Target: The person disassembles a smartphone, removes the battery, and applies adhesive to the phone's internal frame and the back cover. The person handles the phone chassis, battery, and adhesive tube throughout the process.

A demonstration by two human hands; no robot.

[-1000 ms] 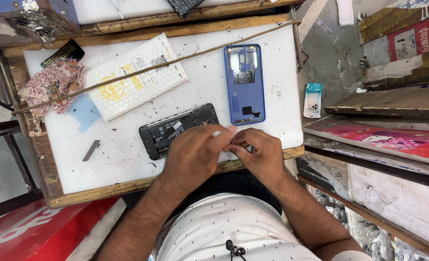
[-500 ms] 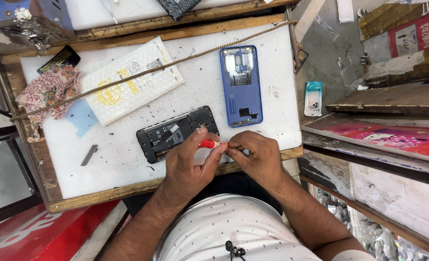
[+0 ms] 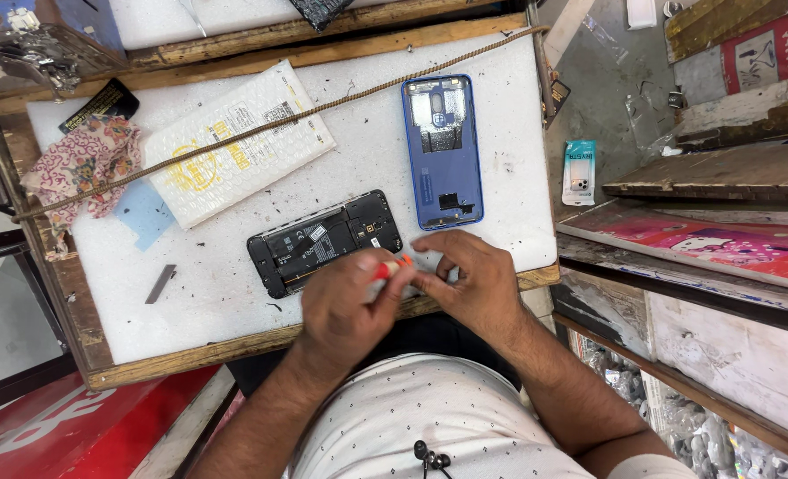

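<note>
Curling over the near edge of the white tabletop [image 3: 234, 293], the left hand [image 3: 345, 306] has its fingers clamped on a small red screwdriver [image 3: 392, 266]. Just above lies the opened black phone [image 3: 323, 241]. The right hand [image 3: 469, 284] pinches something I cannot see. A blue back cover [image 3: 443, 151] lies beyond.

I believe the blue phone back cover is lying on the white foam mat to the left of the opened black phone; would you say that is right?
Not quite. The head view shows the blue phone back cover lying on the white foam mat to the upper right of the opened black phone, not to its left.
</note>
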